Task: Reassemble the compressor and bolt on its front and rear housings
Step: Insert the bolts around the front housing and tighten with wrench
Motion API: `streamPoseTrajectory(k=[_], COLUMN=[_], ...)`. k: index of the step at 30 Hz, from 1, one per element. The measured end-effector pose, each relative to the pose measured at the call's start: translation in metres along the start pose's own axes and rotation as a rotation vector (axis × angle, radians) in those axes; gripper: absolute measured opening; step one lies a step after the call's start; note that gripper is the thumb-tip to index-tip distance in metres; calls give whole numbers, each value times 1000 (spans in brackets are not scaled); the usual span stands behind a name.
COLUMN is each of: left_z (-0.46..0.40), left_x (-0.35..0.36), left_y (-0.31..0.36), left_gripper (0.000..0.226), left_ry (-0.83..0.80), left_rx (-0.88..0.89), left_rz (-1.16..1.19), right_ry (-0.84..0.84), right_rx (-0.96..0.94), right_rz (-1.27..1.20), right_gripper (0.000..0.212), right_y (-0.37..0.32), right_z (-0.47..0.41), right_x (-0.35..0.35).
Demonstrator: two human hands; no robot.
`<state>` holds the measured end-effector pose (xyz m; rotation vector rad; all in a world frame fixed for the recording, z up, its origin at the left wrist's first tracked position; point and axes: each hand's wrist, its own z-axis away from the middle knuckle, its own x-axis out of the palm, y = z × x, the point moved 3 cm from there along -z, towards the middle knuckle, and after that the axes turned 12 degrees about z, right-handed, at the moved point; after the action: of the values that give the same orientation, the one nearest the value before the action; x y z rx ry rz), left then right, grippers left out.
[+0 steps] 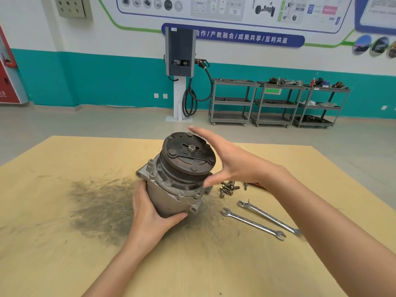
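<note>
Tilted compressor held low by one hand, loose bolts waiting beside it.

Lower centre of the frame, the left hand (150,211) has its grip curled round the compressor (175,179) body, which leans on the counter (64,243); should that grip slacken, it could roll onto the bolts (228,188) and wrenches (257,219). Above, the right hand (227,159), fingers spread, cups the pulley's right edge, seemingly barely touching.

Grey compressor (171,189) tilted, rusty pulley (188,157) up

one compressor (177,179), two wrenches (255,224), three carts (276,103)
</note>
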<state>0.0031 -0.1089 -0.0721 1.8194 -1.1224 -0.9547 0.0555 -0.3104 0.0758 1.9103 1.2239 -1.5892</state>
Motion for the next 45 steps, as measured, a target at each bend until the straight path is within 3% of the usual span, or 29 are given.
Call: streamPoseTrajectory(k=[2,5,7,9,12,17,21,27,33,38,43,45], left_z=[0,0,0,0,0,0,2,5,10,8,7,7], left_x=[0,0,0,1,1,0,0,1,7,2,-1,0], left_y=[-1,-3,-4,-4,-4,-2,-2,0,5,3,1,0], left_gripper=[124,124,125,125,125,122,123,124,127,123,120,123], left_ry=[-43,-58,-59,-64,-62,-57,-25,41,176,141,102,83], left_rx=[-33,-47,-54,-54,-50,-61,-73,-51,-21,-15,-1,-13], left_rz=[80,107,113,118,109,126,123,55,-134,-168,-94,-64], right_ry=[81,281,268,159,79,24,83,65,293,135,323,331], right_rx=[124,459,667,744,725,739,819,807,773,732,625,493], right_rz=[-109,-65,72,87,129,273,390,556,224,158,-515,-614], right_gripper=[98,57,28,15,13,30,34,19,10,8,10,7], right_y=[14,53,77,88,87,75,70,64,67,76,53,33], right_z=[15,45,62,72,73,55,49,53,55,62,67,64], right_x=[-2,6,25,51,78,107,118,119,92,85,75,63])
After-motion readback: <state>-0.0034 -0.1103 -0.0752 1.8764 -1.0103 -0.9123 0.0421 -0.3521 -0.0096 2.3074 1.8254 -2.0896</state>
